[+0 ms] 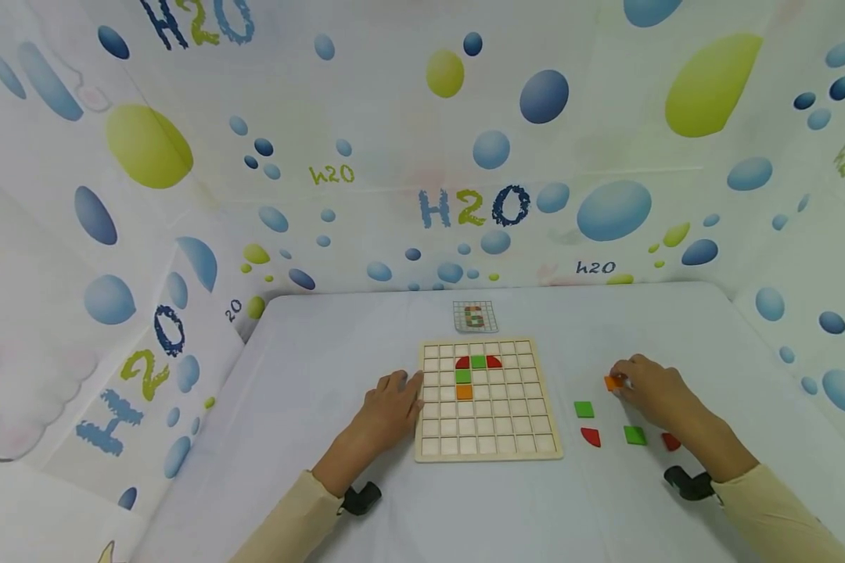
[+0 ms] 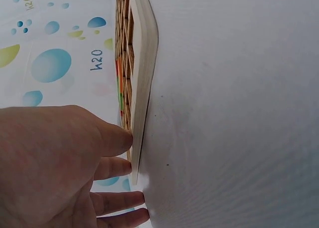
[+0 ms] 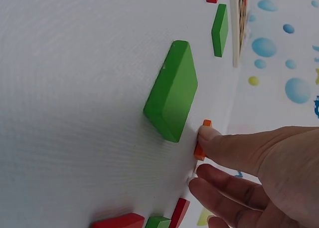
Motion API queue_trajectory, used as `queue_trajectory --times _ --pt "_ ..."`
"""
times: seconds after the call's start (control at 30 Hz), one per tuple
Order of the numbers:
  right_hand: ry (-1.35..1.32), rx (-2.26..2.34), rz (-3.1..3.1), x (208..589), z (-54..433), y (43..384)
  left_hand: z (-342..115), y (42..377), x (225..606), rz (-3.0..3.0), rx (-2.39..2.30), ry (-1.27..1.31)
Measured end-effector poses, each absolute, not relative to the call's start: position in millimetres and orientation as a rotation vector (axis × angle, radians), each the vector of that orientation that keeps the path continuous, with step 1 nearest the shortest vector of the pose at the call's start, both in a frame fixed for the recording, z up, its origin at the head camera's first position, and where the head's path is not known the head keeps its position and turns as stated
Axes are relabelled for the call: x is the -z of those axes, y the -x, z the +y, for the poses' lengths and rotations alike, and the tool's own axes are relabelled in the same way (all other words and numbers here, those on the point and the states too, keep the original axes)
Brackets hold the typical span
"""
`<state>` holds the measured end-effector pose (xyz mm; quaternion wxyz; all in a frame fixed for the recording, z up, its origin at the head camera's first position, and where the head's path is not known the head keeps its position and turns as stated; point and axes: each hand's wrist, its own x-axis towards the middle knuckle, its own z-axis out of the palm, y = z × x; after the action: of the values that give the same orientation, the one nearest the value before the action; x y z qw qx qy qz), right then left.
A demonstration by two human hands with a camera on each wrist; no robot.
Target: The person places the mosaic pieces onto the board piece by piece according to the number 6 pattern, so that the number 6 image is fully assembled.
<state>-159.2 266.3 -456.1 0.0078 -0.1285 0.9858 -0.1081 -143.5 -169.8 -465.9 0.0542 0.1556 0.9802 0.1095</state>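
Your hands are well apart on either side of the board. Your left hand rests at its left edge, the fingers spread and the thumb against the rim. Your right hand pinches a small orange tile over on the right of the desk, well clear of the board; your thumb presses on one face, and whether the tile touches the desk you cannot tell.

Around that hand lie loose pieces: a green tile with a red wedge just below it, nearer the board, then another green tile and a red piece partly hidden by your right forearm. Along the bottom of the right wrist view, more red and green pieces show, cut off by the frame.

On the board, a green square sits between two red quarter-rounds in one row; below the left one come a green square and then an orange square. Just beyond the far edge lies a gridded card bearing a 6.
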Motion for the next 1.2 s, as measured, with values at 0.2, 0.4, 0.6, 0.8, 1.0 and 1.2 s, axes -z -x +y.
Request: queue_trajectory --times 0.2,0.4,0.6,0.8,1.0,1.2 --pt "0.418 0.338 3.099 456 265 160 -170 143 467 2.979 -0.336 -0.469" --pt "0.436 0.344 3.099 457 265 162 -170 143 466 2.977 -0.342 -0.466" --pt "0.426 0.418 3.059 453 262 164 -170 143 465 2.976 -0.355 -0.463" --pt "0.458 0.497 3.054 444 253 167 -169 143 465 2.970 -0.353 -0.458" --pt "0.492 0.583 3.020 434 236 168 -170 143 464 2.981 -0.345 -0.473" --pt "0.508 0.578 2.986 430 215 172 -170 143 465 2.994 -0.340 -0.496"
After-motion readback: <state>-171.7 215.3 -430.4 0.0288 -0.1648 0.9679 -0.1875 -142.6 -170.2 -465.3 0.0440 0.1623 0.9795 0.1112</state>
